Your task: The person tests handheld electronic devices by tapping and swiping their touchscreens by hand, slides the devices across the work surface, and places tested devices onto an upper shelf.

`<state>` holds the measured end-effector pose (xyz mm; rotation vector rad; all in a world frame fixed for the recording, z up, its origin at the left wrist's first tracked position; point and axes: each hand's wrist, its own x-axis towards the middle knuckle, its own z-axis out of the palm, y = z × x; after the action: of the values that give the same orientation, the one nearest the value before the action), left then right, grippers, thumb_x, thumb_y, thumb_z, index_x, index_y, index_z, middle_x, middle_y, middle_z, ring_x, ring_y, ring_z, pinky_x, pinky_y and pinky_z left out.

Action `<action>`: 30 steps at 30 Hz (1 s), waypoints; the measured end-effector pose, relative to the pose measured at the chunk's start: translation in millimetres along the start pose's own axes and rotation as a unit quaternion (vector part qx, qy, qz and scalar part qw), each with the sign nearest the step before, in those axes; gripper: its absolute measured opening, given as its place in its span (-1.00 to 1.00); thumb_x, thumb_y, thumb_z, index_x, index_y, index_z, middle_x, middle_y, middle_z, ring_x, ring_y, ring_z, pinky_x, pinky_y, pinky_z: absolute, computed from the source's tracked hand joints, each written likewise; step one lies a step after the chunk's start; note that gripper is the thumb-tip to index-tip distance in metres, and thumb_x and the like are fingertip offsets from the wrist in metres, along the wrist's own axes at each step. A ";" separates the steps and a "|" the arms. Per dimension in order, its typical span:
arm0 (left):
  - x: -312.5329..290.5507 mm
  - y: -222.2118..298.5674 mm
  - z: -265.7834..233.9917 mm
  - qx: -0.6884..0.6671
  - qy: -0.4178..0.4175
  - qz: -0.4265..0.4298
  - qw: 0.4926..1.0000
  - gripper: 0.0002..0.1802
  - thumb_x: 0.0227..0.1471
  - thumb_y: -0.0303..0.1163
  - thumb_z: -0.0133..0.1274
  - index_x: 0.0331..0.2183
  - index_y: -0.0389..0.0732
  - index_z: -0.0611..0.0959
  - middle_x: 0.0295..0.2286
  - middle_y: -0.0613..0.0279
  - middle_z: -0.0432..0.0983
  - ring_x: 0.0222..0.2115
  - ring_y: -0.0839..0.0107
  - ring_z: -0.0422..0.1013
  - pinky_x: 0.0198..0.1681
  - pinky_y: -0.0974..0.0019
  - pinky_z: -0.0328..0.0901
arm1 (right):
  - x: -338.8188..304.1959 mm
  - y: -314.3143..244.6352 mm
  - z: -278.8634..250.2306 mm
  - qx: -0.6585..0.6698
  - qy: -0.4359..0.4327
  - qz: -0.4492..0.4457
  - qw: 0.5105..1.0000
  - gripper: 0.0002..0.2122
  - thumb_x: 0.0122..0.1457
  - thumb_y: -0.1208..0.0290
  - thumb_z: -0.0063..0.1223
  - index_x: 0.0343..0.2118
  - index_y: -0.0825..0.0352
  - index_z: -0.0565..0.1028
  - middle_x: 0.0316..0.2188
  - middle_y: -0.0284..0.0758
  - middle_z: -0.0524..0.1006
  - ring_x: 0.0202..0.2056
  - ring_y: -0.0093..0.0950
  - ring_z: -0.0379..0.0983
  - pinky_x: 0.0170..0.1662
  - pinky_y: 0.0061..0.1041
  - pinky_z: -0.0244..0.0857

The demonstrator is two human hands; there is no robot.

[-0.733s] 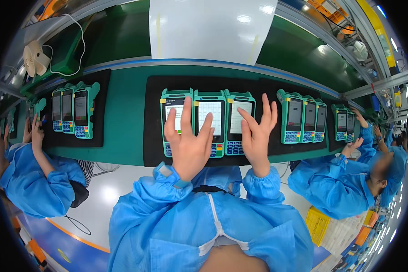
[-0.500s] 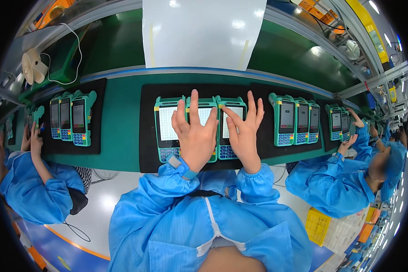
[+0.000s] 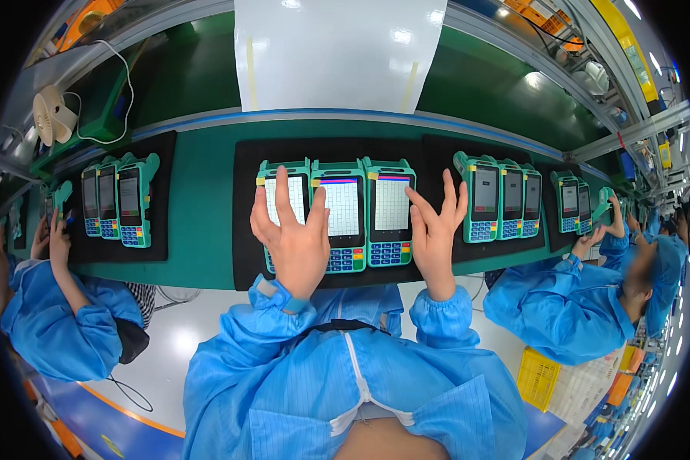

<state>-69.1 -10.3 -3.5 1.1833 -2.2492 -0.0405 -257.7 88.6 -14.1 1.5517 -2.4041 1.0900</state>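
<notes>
Three green handheld payment terminals stand side by side before me: the left terminal [image 3: 271, 163], the middle terminal [image 3: 340, 211] and the right terminal [image 3: 391, 207]. Their screens show white grids, with coloured bars atop the middle and right ones. Spread-fingered, my left hand [image 3: 299, 249] is over the left terminal and hides most of its keypad. One of its fingers lies over the middle screen's upper left. My right hand [image 3: 435, 238], also open, has its index fingertip at the right edge of the right screen; whether it touches cannot be told.
The terminals rest on a black mat [image 3: 247, 230] on a green bench [image 3: 203, 199]. More terminals stand at the left [image 3: 134, 203] and at the right [image 3: 483, 199]. Co-workers in blue sit on either side, one person [image 3: 61, 322] left and another person [image 3: 567, 307] right. A white sheet [image 3: 337, 54] hangs behind.
My left hand has moved left, from between the left and middle terminals onto the left one. My right hand has shifted right, uncovering the right keypad. Coloured bars now show on two screens.
</notes>
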 end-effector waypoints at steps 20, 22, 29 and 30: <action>-54.4 0.5 -6.1 -0.011 -0.026 0.075 0.997 -0.64 -0.09 -0.47 0.28 -0.16 -0.02 0.71 0.22 -0.16 0.10 0.18 -0.18 -0.13 0.19 -0.05 -0.05 | -45.9 -13.9 -10.2 -0.010 -0.059 -0.003 0.998 -0.73 0.16 0.53 0.06 -0.10 0.09 0.62 0.34 -0.03 0.03 0.34 0.09 -0.27 0.31 0.08 -0.35; -50.7 9.5 -0.9 -0.031 -0.028 0.086 0.995 -0.65 -0.08 -0.46 0.27 -0.17 -0.01 0.71 0.21 -0.14 0.11 0.17 -0.16 -0.12 0.18 -0.04 -0.03 | -43.1 -21.6 -4.7 -0.001 -0.066 -0.006 0.998 -0.72 0.15 0.52 0.08 -0.09 0.07 0.62 0.33 -0.03 0.02 0.34 0.11 -0.26 0.30 0.15 -0.40; -44.8 24.3 5.0 -0.035 -0.012 0.102 0.994 -0.71 -0.05 -0.36 0.26 -0.19 -0.03 0.72 0.23 -0.05 0.13 0.20 -0.11 -0.12 0.17 -0.07 -0.05 | -40.2 -29.5 4.4 0.014 -0.075 -0.018 0.997 -0.71 0.16 0.49 0.07 -0.09 0.02 0.62 0.34 -0.01 0.00 0.34 0.16 -0.28 0.26 0.27 -0.46; -43.7 24.5 4.8 -0.030 -0.013 0.105 0.994 -0.70 -0.04 -0.36 0.25 -0.18 -0.04 0.71 0.23 -0.06 0.12 0.20 -0.11 -0.12 0.16 -0.09 -0.04 | -36.3 -29.7 4.6 0.013 -0.075 -0.022 0.997 -0.71 0.16 0.49 0.06 -0.09 0.02 0.62 0.34 -0.01 -0.01 0.34 0.17 -0.29 0.26 0.27 -0.46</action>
<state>-71.0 36.6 -21.7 0.9155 -2.3669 -0.0414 -214.3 106.7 -17.6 1.7452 -2.4447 1.0374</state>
